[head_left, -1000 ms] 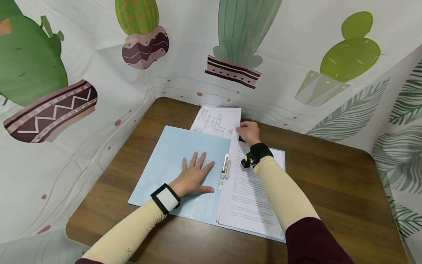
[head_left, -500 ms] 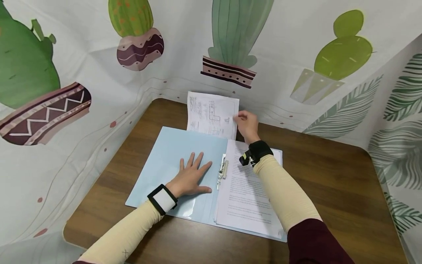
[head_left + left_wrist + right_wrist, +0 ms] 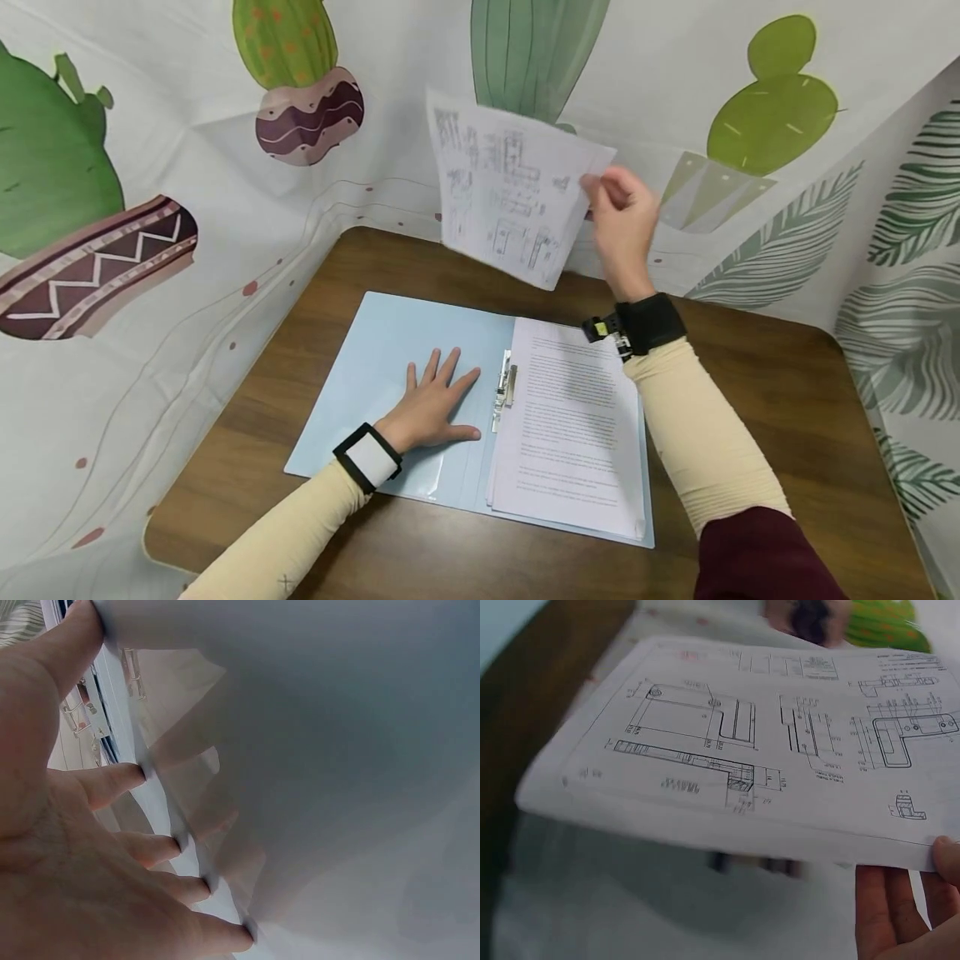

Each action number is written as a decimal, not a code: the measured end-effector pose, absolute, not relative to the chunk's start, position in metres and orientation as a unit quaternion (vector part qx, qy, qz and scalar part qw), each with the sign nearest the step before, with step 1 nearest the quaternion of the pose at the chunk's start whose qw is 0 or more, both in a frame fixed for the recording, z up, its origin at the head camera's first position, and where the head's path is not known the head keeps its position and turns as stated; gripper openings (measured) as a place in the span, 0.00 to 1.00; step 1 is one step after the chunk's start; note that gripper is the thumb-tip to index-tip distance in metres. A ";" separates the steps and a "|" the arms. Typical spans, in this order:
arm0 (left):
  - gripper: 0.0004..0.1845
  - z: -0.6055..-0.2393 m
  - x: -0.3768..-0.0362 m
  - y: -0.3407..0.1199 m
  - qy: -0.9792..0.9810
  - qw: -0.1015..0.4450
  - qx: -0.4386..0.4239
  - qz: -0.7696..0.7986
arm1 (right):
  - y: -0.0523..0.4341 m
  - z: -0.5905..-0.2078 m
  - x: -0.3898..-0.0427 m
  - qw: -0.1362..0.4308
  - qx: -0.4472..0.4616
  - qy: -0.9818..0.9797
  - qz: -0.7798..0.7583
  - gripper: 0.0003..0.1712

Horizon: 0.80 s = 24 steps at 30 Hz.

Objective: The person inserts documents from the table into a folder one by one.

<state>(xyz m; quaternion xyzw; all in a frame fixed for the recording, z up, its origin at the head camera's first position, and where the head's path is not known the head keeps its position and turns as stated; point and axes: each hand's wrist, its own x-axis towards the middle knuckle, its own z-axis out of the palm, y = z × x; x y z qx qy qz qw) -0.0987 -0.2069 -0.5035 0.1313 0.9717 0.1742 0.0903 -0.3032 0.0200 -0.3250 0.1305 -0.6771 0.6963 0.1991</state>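
A light blue folder (image 3: 397, 321) lies spread on the table, with a metal clip (image 3: 504, 390) along its spine. On its right side rests a stack of printed pages (image 3: 570, 433). My left hand (image 3: 429, 410) presses flat on the left cover, fingers spread; in the left wrist view its fingertips (image 3: 196, 889) touch the glossy surface. Above the far side of the folder my right hand (image 3: 626, 221) pinches a sheet of technical drawings (image 3: 510, 192) by its right edge. The sheet hangs in the air, apart from the folder. The right wrist view shows its line drawings with dimensions.
The brown wooden table (image 3: 750, 417) has rounded corners and extends right of the folder. Behind it hangs a white cloth (image 3: 405, 50) printed with cacti and leaves, close to the far table edge.
My right hand has lifted the drawing sheet from behind the folder's far edge, up and to the right. The left hand has stayed on the cover.
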 end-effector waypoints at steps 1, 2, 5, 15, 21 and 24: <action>0.53 -0.503 -0.099 -0.207 0.972 0.089 0.131 0.175 | 0.027 -0.317 -0.302 0.207 0.130 -0.667 0.703 0.04; 0.53 -0.503 -0.099 -0.206 0.972 0.088 0.131 0.173 | 0.034 -0.310 -0.300 0.215 0.132 -0.658 0.710 0.04; 0.53 -0.504 -0.099 -0.206 0.973 0.092 0.130 0.167 | 0.057 -0.294 -0.291 0.228 0.137 -0.634 0.726 0.04; 0.53 -0.501 -0.096 -0.205 0.971 0.089 0.130 0.181 | 0.139 -0.314 -0.278 0.218 0.076 -0.649 0.724 0.08; 0.53 -0.503 -0.097 -0.204 0.971 0.089 0.133 0.176 | 0.180 -0.352 -0.272 0.187 0.014 -0.693 0.697 0.08; 0.53 -0.505 -0.099 -0.205 0.973 0.090 0.133 0.167 | 0.193 -0.370 -0.267 0.155 -0.015 -0.731 0.665 0.12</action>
